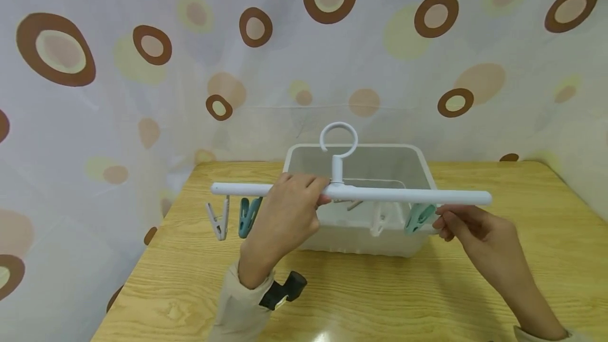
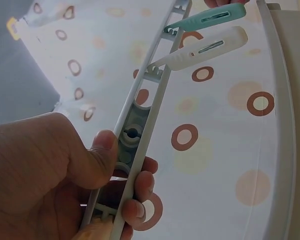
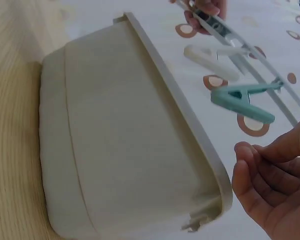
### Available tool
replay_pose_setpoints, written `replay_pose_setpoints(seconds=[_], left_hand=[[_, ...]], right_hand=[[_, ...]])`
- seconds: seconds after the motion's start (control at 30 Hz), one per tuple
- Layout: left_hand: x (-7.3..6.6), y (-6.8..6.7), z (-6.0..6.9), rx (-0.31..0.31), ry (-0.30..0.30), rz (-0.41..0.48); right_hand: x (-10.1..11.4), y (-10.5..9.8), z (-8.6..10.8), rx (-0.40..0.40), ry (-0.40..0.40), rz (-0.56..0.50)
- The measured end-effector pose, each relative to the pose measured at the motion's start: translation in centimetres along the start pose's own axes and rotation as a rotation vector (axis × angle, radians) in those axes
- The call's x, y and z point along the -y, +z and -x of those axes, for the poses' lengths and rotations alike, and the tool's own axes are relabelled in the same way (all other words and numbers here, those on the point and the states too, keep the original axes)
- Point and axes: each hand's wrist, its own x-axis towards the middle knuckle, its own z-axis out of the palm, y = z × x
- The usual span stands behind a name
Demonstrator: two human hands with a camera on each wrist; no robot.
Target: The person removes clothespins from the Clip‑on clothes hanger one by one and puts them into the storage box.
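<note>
A white hanger [image 1: 404,195], held up nearly level across the near side of the box [image 1: 361,239] in the head view, well clear of the surface [image 1: 380,300]. Topped at mid-bar by a round, upright hook [image 1: 355,141]. Gripped just left of the hook in the left hand [image 1: 290,210], with the thumb to one side of the bar and curled fingers [image 2: 144,185] round the other.

Hanging beneath the left end: a whitish clip [image 1: 219,221], then a dark teal clip [image 1: 248,218] just beside the left hand. Beneath the right half: a white clip [image 1: 380,219] and, farther out, a light teal clip [image 1: 419,219], both tilted in the left wrist view.

Near the light teal clip, the right hand [image 1: 484,239], with thumb and fingertips [image 3: 246,150] pressed together, curled in on themselves and slightly apart from the clip in the right wrist view.

Inside the pale translucent box, small pieces [image 1: 353,205], too faint to identify. At the left wrist, a beige sleeve [image 1: 242,307] and a black strap [image 1: 275,295]. Beneath everything, light wood grain; behind, a pale cloth [image 1: 285,67] printed with brown rings and soft blotches.
</note>
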Motion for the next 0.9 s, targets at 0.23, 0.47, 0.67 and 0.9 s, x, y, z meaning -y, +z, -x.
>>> replay_pose_setpoints(seconds=[0.23, 0.47, 0.67, 0.9], left_hand=[[0.1, 0.0, 0.3, -0.012, -0.029, 0.021], [-0.1, 0.3, 0.4, -0.010, -0.006, 0.019], [0.2, 0.5, 0.5, -0.041, 0.005, 0.012], [0.5, 0.5, 0.6, -0.016, -0.010, -0.004]], right_hand=[[0.0, 0.8, 0.7, 0.273, 0.011, -0.452], [0.4, 2.6, 1.1, 0.271, 0.129, -0.503], [0.5, 3.0, 1.2, 0.233, 0.048, -0.553], [0.6, 2.8, 1.3, 0.018, -0.071, -0.324]])
